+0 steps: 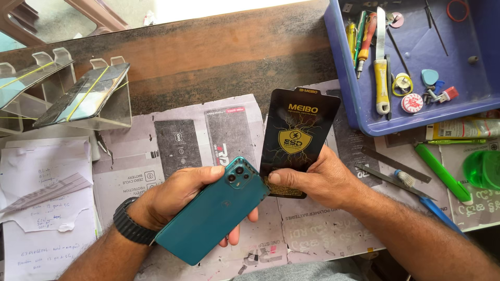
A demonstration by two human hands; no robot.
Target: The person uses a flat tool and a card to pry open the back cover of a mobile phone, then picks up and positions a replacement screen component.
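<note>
My left hand (pixel 179 195) holds a teal smartphone (pixel 211 213) back side up, camera cluster toward the top right, thumb resting near the cameras. A black watch band sits on that wrist. My right hand (pixel 317 179) grips a black flat packet with a yellow shield emblem (pixel 299 130), held upright just to the right of the phone, thumb pressed on its lower edge. The two items nearly touch at the phone's top corner.
A blue tray (pixel 359 112) at the top right holds screwdrivers, a knife, picks and small parts. Green pens (pixel 441 171), a metal strip and tweezers lie right. Clear stands with banded phones (pixel 86 96) stand at the left. Paper notes (pixel 44 198) and flattened packaging cover the desk.
</note>
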